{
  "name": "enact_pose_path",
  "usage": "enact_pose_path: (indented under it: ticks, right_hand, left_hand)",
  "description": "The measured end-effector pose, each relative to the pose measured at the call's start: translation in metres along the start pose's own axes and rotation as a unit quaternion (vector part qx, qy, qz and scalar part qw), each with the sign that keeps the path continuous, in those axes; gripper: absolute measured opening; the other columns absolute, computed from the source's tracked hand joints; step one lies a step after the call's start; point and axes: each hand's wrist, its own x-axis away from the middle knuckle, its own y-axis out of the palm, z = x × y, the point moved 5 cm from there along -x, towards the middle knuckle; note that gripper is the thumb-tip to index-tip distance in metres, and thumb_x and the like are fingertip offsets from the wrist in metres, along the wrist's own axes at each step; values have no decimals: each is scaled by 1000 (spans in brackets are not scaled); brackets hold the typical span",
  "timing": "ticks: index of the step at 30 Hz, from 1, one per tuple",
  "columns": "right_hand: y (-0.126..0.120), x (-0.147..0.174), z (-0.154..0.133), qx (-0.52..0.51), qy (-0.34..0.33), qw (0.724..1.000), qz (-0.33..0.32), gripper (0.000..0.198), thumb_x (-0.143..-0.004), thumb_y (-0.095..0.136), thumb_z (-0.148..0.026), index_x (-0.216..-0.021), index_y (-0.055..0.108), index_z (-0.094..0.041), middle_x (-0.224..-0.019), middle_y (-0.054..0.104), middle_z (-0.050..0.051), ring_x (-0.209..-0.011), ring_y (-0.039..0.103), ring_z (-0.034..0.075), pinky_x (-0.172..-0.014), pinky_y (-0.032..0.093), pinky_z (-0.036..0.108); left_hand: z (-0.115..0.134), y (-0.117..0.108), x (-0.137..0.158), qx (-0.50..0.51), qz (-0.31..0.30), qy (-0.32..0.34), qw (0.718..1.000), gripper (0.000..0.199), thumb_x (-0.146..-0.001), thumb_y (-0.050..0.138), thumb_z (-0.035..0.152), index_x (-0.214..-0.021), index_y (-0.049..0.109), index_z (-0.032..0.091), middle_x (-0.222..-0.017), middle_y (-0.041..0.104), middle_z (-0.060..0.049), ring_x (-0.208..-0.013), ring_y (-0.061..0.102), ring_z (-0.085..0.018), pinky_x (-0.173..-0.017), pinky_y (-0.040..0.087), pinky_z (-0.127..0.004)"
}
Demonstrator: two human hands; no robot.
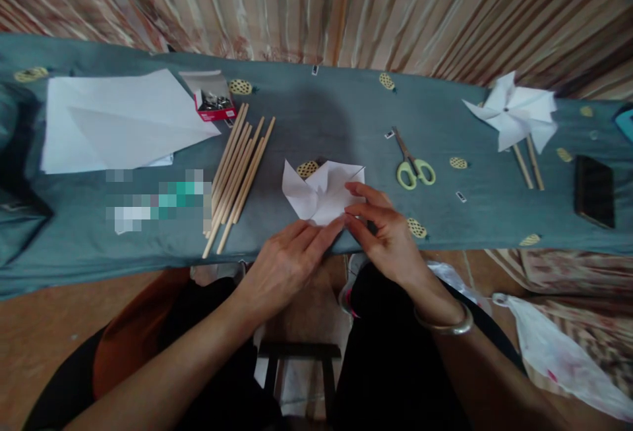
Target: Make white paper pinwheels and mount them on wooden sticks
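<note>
A white paper pinwheel [324, 194], partly folded, lies near the front edge of the cloth-covered table, its left blades curled up. My left hand [289, 263] is closed on its near edge, fingers together and the tips close to my right hand. From the right, my right hand [386, 233] pinches the paper's near right corner between thumb and fingers. The contact between the fingertips is partly hidden. Green-handled scissors [415, 172] lie to the right of the paper. Several wooden sticks [240, 177] lie side by side to its left.
At the back left, a red box [216, 113] of small metal pins stands open beside white paper sheets [113, 121]. Finished white pinwheels [517, 111] with sticks lie at the right, near a dark phone [594, 192]. A stool [299, 350] stands below the table.
</note>
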Motion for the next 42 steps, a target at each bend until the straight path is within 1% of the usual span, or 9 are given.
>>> enact_pose_path:
  ticks: [3,7,12,16,20,23,28,32,42]
  right_hand:
    - [2,0,-3,31,-11,999,30,13,-89,57,-25,-85,69,-24,-130,59,7,-123,53,25,-104,42,51]
    - [4,0,-4,65,-16,996,53,10,-87,59,-24,-83,68,-23,-131,58,7,-123,52,26,-104,44,51]
    - [6,-1,-8,89,-27,994,59,11,-88,58,-24,-82,67,-23,-132,56,6,-122,52,26,-101,48,48]
    - [9,-1,-10,107,-37,992,51,14,-90,55,-22,-83,68,-23,-134,54,6,-123,50,26,-102,48,47]
    - [10,-1,-11,119,-34,991,54,15,-89,55,-23,-89,68,-30,-133,53,1,-124,48,25,-105,47,50]
    - [11,-1,-10,123,-31,991,52,16,-89,56,-23,-90,67,-34,-133,52,-3,-126,46,24,-106,47,49]
    - [12,-1,-9,123,-52,989,68,9,-88,58,-22,-84,64,-28,-134,51,0,-123,47,26,-102,48,49]
    - [12,-1,-11,125,-55,988,79,11,-87,58,-20,-85,63,-29,-132,53,-1,-122,48,26,-101,48,49]
    - [12,-2,-13,131,-56,987,80,10,-88,57,-20,-83,65,-25,-131,55,5,-120,51,29,-100,48,50]
  left_hand:
    - [3,-2,-1,10,2,22,1000,35,-93,46,11,-128,48,13,-107,66,-10,-96,62,-20,-87,57,-37]
    - [3,-2,-2,20,14,28,999,28,-92,48,10,-119,55,8,-102,66,-11,-94,61,-21,-84,58,-36]
    - [3,-1,-3,21,19,21,999,25,-91,51,11,-115,58,7,-98,66,-11,-93,61,-21,-83,58,-36]
    - [3,-1,-3,15,23,19,999,22,-92,50,12,-112,59,9,-96,66,-10,-89,61,-20,-80,58,-34]
    - [3,-1,-4,9,26,15,999,20,-92,50,13,-108,62,8,-92,65,-10,-87,60,-21,-78,57,-35]
    - [2,-1,-4,7,23,13,1000,20,-92,50,12,-107,62,7,-92,65,-10,-86,60,-21,-76,57,-35]
    - [2,0,-4,2,16,12,1000,20,-93,50,13,-108,61,7,-93,66,-10,-86,60,-21,-76,56,-35]
    - [1,1,-3,-1,16,8,1000,20,-93,49,14,-108,61,8,-92,65,-9,-86,60,-20,-76,56,-34]
    - [3,-1,-5,-1,19,13,1000,20,-93,49,13,-107,61,8,-92,65,-9,-84,59,-19,-75,56,-33]
